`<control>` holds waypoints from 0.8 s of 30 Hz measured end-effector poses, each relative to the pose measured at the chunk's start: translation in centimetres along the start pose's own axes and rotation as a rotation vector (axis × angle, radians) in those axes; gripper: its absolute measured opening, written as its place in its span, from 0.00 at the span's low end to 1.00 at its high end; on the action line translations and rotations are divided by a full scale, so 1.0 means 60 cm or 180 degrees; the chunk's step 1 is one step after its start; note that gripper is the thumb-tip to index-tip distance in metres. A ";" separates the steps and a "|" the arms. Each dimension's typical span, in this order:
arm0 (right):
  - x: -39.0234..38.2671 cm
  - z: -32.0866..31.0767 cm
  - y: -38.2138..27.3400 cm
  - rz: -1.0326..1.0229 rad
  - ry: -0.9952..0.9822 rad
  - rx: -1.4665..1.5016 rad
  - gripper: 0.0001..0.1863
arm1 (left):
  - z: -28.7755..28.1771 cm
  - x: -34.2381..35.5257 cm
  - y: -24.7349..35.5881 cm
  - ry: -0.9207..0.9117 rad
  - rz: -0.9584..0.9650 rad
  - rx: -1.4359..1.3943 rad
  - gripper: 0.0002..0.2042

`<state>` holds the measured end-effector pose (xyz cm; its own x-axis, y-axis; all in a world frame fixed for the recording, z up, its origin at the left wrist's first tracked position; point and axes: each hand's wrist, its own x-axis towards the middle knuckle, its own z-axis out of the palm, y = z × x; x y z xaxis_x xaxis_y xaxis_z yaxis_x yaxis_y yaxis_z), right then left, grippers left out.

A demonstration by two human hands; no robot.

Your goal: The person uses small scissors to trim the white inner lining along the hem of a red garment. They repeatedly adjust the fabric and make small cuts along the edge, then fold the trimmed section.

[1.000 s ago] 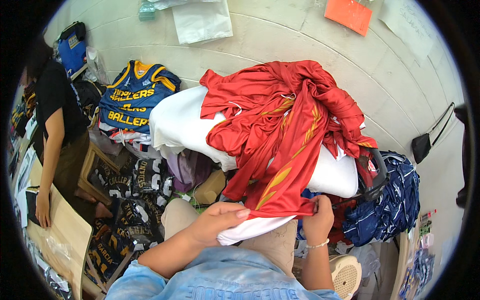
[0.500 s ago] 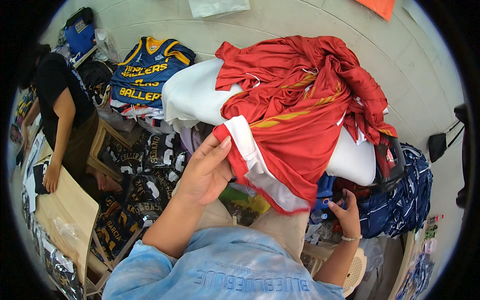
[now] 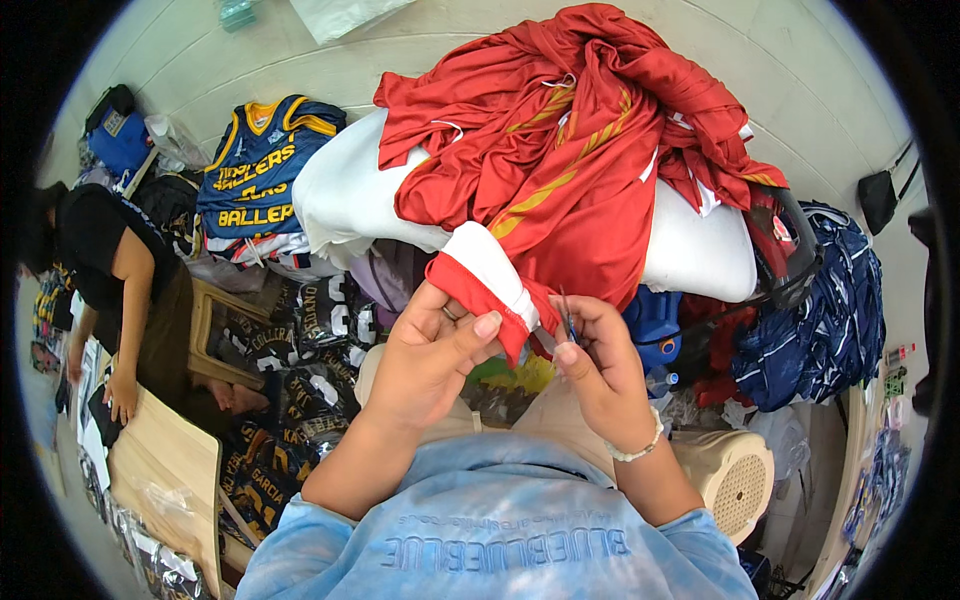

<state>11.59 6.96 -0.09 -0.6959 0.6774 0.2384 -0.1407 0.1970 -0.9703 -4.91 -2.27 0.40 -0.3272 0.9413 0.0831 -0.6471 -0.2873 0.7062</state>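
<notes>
My left hand (image 3: 430,355) pinches the edge of a red garment (image 3: 570,240) with a white band (image 3: 485,265) folded over, raised in front of me. Beside it my right hand (image 3: 595,375) is closed on small metal snips (image 3: 566,314), their blades upright at the garment's edge; whether they are cutting I cannot tell. The rest of the red fabric lies heaped over a white padded surface (image 3: 695,250).
A co-worker (image 3: 125,280) bends over a pale board (image 3: 160,470) at left. Folded navy-yellow jerseys (image 3: 250,180) sit behind, black bagged jerseys (image 3: 315,325) lower down. A navy pile (image 3: 810,300), blue object (image 3: 655,330) and plastic stool (image 3: 730,480) are at right.
The white band has been folded up in my left hand. My right hand went down to the right and has returned with snips. The co-worker bends lower.
</notes>
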 end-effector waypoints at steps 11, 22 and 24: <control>-0.010 0.000 -0.038 -0.1304 0.0463 -0.1659 0.19 | 0.015 -0.005 -0.005 -0.0161 0.0396 0.0609 0.23; -0.015 -0.009 -0.052 -0.1166 0.0463 -0.1751 0.17 | 0.025 -0.009 -0.011 -0.0422 0.0469 0.0695 0.23; -0.014 -0.011 -0.052 -0.1194 0.0470 -0.1656 0.17 | 0.027 -0.008 -0.010 -0.0416 0.0460 0.0772 0.22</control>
<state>13.09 6.21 2.78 -0.5568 0.5790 0.5956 0.0298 0.7305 -0.6822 -3.28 -2.28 1.08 -0.3022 0.9132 0.2735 -0.4121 -0.3839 0.8263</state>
